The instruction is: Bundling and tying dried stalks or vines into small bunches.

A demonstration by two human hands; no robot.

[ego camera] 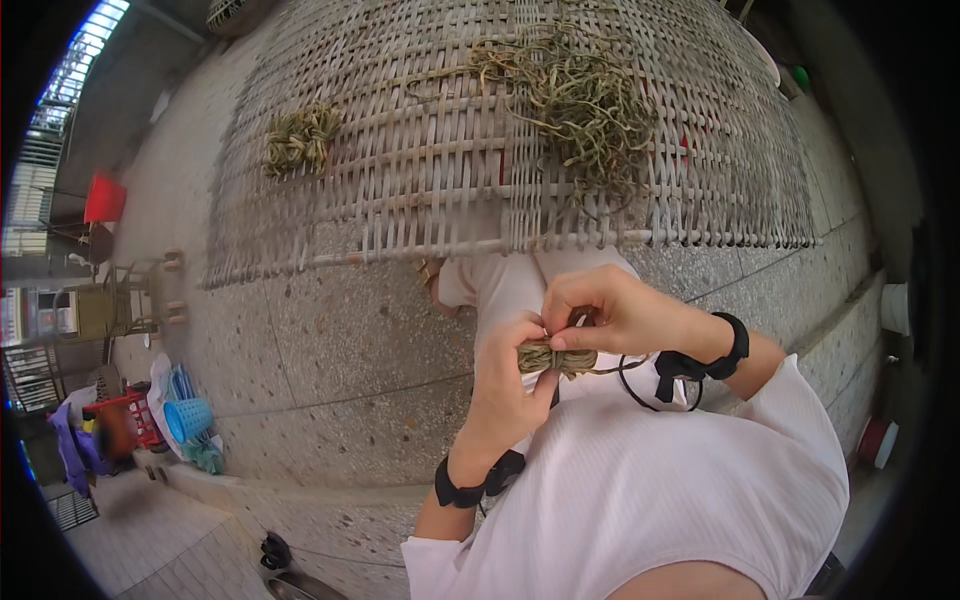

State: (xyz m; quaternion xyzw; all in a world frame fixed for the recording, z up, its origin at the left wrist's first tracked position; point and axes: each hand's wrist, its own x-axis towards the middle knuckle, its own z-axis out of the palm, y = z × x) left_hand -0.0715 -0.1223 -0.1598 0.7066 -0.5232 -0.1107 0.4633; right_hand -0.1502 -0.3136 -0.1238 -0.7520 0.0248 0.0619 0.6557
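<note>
A small bundle of dried greenish plant strands (pixel 577 360) is held over my lap, with a strand wrapped around its middle. My left hand (pixel 510 375) grips the bundle's left end between thumb and fingers. At the top of the bundle, my right hand (pixel 600 311) pinches at the binding strand with thumb and forefinger. One loose strand end trails to the right below the right wrist. On the woven rack (pixel 420 180) before me lies a tangled heap of the same strands (pixel 592 105). Another tied bundle (pixel 301 139) rests at the rack's left side.
The rack's near edge is just beyond my knees. To the left stand a red bucket (pixel 105 199), a metal-framed chair (pixel 112 300) and a blue perforated basket (pixel 187 418) beside a red crate (pixel 142 416). At the right are a white container (pixel 895 309) and a red tub (pixel 874 441).
</note>
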